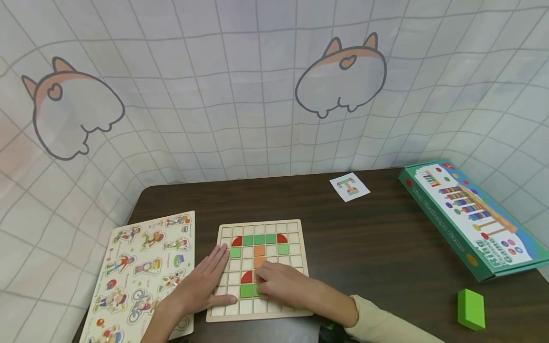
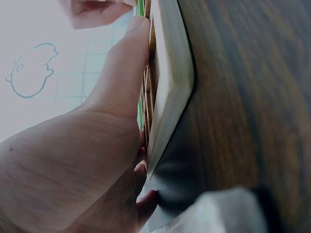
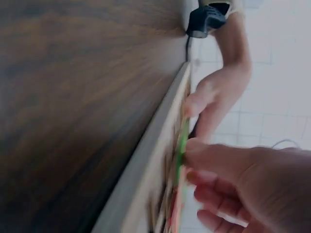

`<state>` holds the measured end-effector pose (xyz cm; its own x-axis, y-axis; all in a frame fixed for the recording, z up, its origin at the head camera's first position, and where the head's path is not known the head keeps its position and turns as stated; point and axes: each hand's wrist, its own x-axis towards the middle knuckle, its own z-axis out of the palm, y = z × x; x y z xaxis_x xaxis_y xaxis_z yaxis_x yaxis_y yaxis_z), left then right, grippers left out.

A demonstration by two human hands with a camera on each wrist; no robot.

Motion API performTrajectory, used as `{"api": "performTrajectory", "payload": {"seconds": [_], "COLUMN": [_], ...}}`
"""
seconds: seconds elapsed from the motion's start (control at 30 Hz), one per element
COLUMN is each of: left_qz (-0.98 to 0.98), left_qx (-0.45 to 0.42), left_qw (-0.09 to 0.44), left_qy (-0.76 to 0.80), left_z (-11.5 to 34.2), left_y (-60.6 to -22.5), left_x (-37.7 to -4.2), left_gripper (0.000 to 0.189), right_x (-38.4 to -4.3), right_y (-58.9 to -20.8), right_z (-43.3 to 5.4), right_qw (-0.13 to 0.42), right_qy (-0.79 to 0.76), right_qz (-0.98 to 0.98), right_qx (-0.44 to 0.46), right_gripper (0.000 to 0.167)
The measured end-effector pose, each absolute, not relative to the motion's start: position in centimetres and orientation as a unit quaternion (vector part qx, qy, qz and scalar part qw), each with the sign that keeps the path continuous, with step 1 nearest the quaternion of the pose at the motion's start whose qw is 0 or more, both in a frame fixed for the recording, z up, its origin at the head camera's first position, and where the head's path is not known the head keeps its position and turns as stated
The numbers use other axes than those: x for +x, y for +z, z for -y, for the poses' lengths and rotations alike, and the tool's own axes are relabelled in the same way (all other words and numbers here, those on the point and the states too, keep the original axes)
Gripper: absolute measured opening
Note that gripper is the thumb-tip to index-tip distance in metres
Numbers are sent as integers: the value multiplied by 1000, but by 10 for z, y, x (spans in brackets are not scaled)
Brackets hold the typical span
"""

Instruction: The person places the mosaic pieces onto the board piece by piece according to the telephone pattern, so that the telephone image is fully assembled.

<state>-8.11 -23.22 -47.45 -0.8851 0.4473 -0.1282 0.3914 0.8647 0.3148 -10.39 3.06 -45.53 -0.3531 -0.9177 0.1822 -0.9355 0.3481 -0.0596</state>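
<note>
A wooden grid board [image 1: 296, 312] lies in front of me. My left hand [image 1: 201, 278] lies spread over its left edge, thumb [image 2: 129, 53] along the lower cells. My right hand [image 1: 285, 285], fingers curled, is low over the middle; its thumb and index finger pinch a green square tile [image 3: 181, 148] at the board's surface. Red quarter-round tiles [image 1: 237, 241], green tiles [image 1: 259, 239] and orange tiles [image 1: 259, 251] form a pattern. Lower down are a red quarter-round [image 1: 246, 277] and a green tile [image 1: 246, 290]. The right hand hides several cells.
Left of the board lies a picture puzzle board [image 1: 141, 252], partly under my left forearm. A pattern card [image 1: 349, 186] lies at the back of the dark table [image 1: 351, 238]. To the right are a large game box [image 1: 472, 219] and a green block [image 1: 471, 309].
</note>
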Motion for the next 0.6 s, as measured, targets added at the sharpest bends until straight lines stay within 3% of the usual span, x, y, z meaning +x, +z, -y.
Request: {"api": "performTrajectory", "payload": {"seconds": [0.13, 0.27, 0.6], "left_qz": [-959, -958, -960], "left_qx": [218, 220, 224], "left_qw": [108, 116, 99], "left_qy": [147, 144, 138], "left_z": [231, 230, 233], "left_y": [-476, -477, -476], "left_x": [-82, -82, -83], "left_gripper": [108, 109, 107], "right_x": [-102, -99, -102], "right_y": [-455, -454, -471], "right_z": [-48, -79, -149], "right_qw": [49, -19, -155], "right_qy": [84, 158, 368], "right_qz": [813, 819, 735], "right_qx": [574, 552, 548], "right_gripper": [10, 26, 24]}}
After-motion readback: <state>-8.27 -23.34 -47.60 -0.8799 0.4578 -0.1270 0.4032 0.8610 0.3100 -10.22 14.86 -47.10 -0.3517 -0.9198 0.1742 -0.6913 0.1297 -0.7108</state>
